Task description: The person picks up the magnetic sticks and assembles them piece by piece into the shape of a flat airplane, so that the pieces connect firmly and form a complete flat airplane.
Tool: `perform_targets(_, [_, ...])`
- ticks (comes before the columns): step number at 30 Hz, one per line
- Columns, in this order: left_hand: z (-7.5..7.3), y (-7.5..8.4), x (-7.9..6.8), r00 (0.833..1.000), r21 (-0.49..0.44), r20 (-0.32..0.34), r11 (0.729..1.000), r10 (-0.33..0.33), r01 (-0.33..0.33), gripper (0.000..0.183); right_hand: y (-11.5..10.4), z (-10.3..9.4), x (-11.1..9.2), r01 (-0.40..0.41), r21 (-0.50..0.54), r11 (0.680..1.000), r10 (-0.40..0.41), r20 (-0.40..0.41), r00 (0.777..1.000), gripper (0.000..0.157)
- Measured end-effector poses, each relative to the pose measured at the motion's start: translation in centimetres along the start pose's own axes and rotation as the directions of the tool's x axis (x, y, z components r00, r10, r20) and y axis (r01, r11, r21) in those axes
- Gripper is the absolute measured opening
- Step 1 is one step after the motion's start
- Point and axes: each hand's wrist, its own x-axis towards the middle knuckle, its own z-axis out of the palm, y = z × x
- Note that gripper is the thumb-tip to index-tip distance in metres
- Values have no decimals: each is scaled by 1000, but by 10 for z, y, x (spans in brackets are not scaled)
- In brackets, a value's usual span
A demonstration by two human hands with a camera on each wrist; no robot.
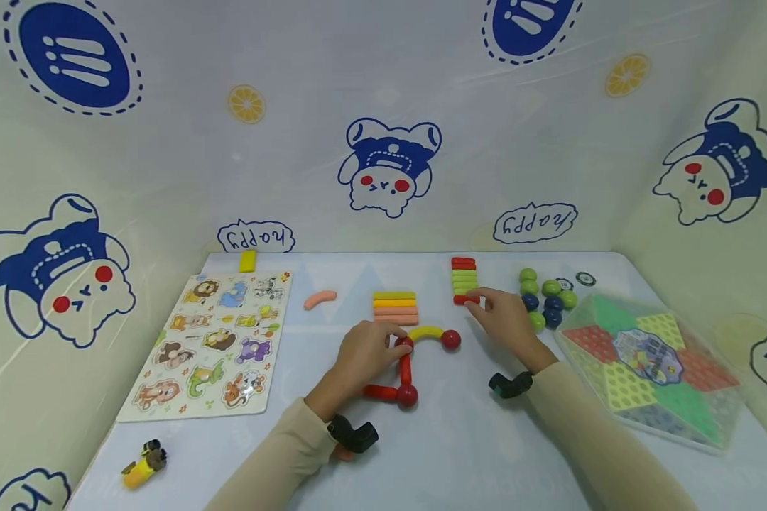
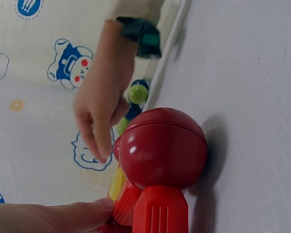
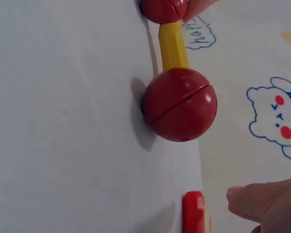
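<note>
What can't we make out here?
Head: orange piece, mostly hidden by the black left-wrist device.
Head: whether the right hand pinches the loose red stick; fingers obscure the contact.
Left wrist: lower end of the joined red stick, cut off by bottom edge.
Right wrist: most of that hand, cut off by frame edges.

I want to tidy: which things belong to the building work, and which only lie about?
Likely for building:
red balls
red sticks
yellow curved stick
green sticks
yellow and pink sticks
pink curved stick
green and blue balls

Likely lying about:
animal board
yellow toy
yellow block
patterned box
</note>
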Motion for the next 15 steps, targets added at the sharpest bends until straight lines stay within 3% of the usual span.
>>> perform_targets(4, [-2, -1, 1, 1000, 5, -6, 1000, 1, -1, 27, -32, -2, 18, 124, -99, 987, -110, 139, 984, 28])
perform_targets(9, [-2, -3, 2, 1000, 12, -15, 1000, -2, 2, 27, -73, 5, 36, 345, -184, 920, -268, 347, 899, 20])
perform_targets(11, [-1, -3, 2, 1000, 10, -13, 1000, -2, 2, 27, -81, 10, 40, 382, -194, 904, -283, 397, 873, 19])
perform_targets(15, [0, -2, 3, 1000, -8, 1, 1000, -1, 1, 26, -85, 19, 44, 369, -180, 912, -257, 449, 856, 19])
